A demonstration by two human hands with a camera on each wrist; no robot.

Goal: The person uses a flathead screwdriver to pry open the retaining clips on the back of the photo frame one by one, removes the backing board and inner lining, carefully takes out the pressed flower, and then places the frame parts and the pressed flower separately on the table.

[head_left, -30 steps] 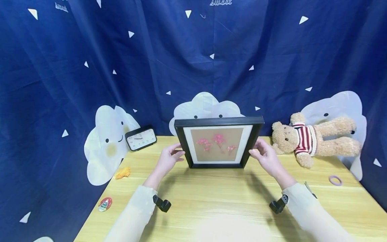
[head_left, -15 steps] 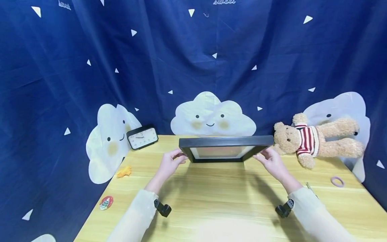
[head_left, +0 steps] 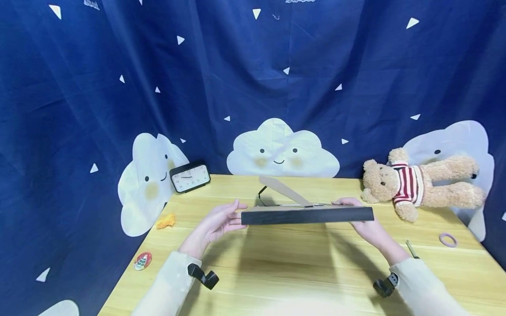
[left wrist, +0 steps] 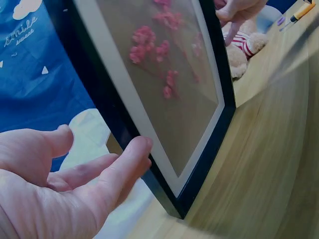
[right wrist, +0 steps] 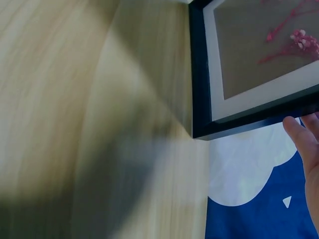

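A black picture frame point(head_left: 308, 216) with pink flowers behind its pane point(left wrist: 149, 47) leans toward me, its top edge facing the head camera. Behind it a brown stand flap point(head_left: 282, 189) sticks out. At the frame's left side my left hand point(head_left: 215, 224) touches the edge with fairly straight fingers, the thumb raised and apart from it. My right hand point(head_left: 365, 226) holds the right side, with fingers reaching over the back; part of it is hidden by the frame. In the right wrist view, fingertips point(right wrist: 294, 127) meet the black border.
On the wooden table point(head_left: 292, 272), a clock point(head_left: 191, 177), orange yarn-like bundle point(head_left: 166, 221) and round red badge point(head_left: 142, 261) lie left. A teddy bear point(head_left: 415, 182), purple ring point(head_left: 448, 239) and thin pen-like tool point(head_left: 412, 249) lie right. A blue curtain point(head_left: 213, 87) stands behind.
The frame has tipped from nearly upright, picture showing, toward me until its top edge and back stand show. My left hand has loosened, its thumb lifting away; the right has moved slightly right.
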